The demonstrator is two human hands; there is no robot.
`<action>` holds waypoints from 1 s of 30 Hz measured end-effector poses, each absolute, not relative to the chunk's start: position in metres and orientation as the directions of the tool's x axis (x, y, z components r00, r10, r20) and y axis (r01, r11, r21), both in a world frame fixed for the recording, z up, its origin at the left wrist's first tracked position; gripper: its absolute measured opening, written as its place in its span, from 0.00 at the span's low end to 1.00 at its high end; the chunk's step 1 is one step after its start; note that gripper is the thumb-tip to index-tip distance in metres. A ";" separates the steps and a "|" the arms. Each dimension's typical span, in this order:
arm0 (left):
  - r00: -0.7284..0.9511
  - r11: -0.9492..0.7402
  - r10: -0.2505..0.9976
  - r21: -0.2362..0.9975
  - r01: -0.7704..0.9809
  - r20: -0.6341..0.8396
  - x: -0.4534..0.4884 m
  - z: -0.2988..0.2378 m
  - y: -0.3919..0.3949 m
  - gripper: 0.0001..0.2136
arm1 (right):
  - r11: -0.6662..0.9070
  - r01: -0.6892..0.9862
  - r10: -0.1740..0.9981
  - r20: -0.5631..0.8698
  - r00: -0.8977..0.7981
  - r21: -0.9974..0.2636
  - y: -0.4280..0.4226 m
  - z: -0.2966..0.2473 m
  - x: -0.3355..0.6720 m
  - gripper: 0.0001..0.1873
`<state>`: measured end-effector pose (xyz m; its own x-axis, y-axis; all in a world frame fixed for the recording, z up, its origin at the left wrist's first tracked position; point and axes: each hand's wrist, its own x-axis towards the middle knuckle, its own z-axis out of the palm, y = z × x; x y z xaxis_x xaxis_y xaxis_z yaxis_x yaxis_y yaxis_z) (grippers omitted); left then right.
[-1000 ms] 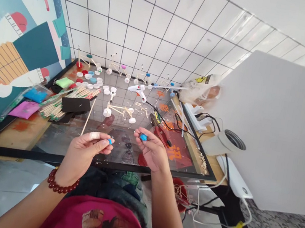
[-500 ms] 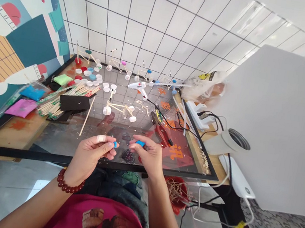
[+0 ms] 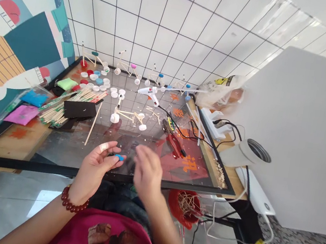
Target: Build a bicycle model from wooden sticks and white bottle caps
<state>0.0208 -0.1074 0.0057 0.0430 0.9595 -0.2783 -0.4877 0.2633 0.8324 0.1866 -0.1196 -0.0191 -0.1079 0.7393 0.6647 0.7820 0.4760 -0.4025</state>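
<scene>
A small piece of blue modelling clay (image 3: 119,157) rests between the thumb and fingertips of my left hand (image 3: 97,165), above the table's front edge. Close by on the right, my right hand (image 3: 147,173) is smeared by motion, so its fingers and anything in them cannot be made out. Beyond the hands stands a small bicycle model (image 3: 128,116) of thin wooden sticks with white bottle caps as wheels. Several similar stick models, such as one with a pink seat (image 3: 133,66), line the back of the table.
A white glue gun (image 3: 151,94) lies mid-table, its cord running right past red-handled pliers (image 3: 176,145). On the left are a bundle of sticks (image 3: 56,113), black sheets (image 3: 80,109), bottle caps (image 3: 99,81) and bagged blue clay (image 3: 34,97). A red bin (image 3: 173,204) stands below the front edge.
My right hand has swung left towards my left hand and blurred; the blue piece it held no longer shows. The blue clay in my left hand now lies flatter across the fingertips.
</scene>
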 end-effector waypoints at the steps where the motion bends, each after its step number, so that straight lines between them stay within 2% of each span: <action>1: 0.018 0.248 0.962 0.848 -0.468 -0.271 0.017 0.003 -0.109 0.24 | 0.544 0.746 0.709 0.686 -0.164 -0.384 -0.127 -0.019 0.175 0.30; 4: -0.004 0.225 0.969 0.898 -0.377 -0.245 0.006 -0.002 -0.116 0.20 | 0.626 0.689 0.671 0.703 -0.237 -0.365 -0.142 -0.021 0.148 0.33; 7: -0.002 0.169 0.985 0.961 -0.218 -0.173 -0.002 -0.005 -0.128 0.17 | 0.648 0.659 0.658 0.717 -0.231 -0.381 -0.143 -0.023 0.143 0.30; 9: -0.011 0.073 0.997 0.995 -0.061 -0.074 -0.005 -0.004 -0.135 0.14 | 0.668 0.642 0.646 0.722 -0.249 -0.376 -0.141 -0.021 0.147 0.26; 11: 0.020 -0.104 0.995 0.981 0.163 0.102 -0.009 -0.001 -0.138 0.11 | 0.688 0.620 0.645 0.709 -0.284 -0.377 -0.139 -0.018 0.152 0.19; 13: 0.111 -0.349 0.936 0.839 0.417 0.334 -0.022 0.005 -0.131 0.09 | 0.681 0.595 0.672 0.687 -0.276 -0.427 -0.137 -0.014 0.158 0.11; 15: 0.159 -0.518 0.809 0.559 0.648 0.566 -0.050 0.014 -0.113 0.09 | 0.643 0.583 0.716 0.660 -0.229 -0.496 -0.134 -0.013 0.164 0.08; 16: 0.114 -0.474 0.754 0.417 0.775 0.647 -0.069 0.020 -0.100 0.10 | 0.621 0.583 0.735 0.649 -0.199 -0.524 -0.132 -0.014 0.166 0.09; 18: 0.010 -0.217 0.687 0.193 0.957 0.726 -0.112 0.032 -0.069 0.11 | 0.587 0.583 0.759 0.632 -0.154 -0.562 -0.128 -0.017 0.169 0.10; 21: -0.164 0.143 0.705 0.087 0.986 0.690 -0.166 0.050 -0.023 0.14 | 0.599 0.580 0.751 0.639 -0.168 -0.552 -0.124 -0.023 0.169 0.09; 24: -0.208 0.255 0.861 -0.042 0.966 0.464 -0.189 0.066 0.014 0.19 | 0.639 0.604 0.714 0.659 -0.235 -0.477 -0.123 -0.027 0.165 0.15; 26: -0.145 0.191 0.932 -0.109 0.976 0.331 -0.193 0.075 0.034 0.19 | 0.644 0.618 0.707 0.659 -0.257 -0.450 -0.123 -0.029 0.163 0.20; 30: 0.230 -0.203 0.967 -0.220 0.954 0.107 -0.200 0.076 0.068 0.16 | 0.638 0.623 0.712 0.654 -0.255 -0.452 -0.123 -0.031 0.164 0.25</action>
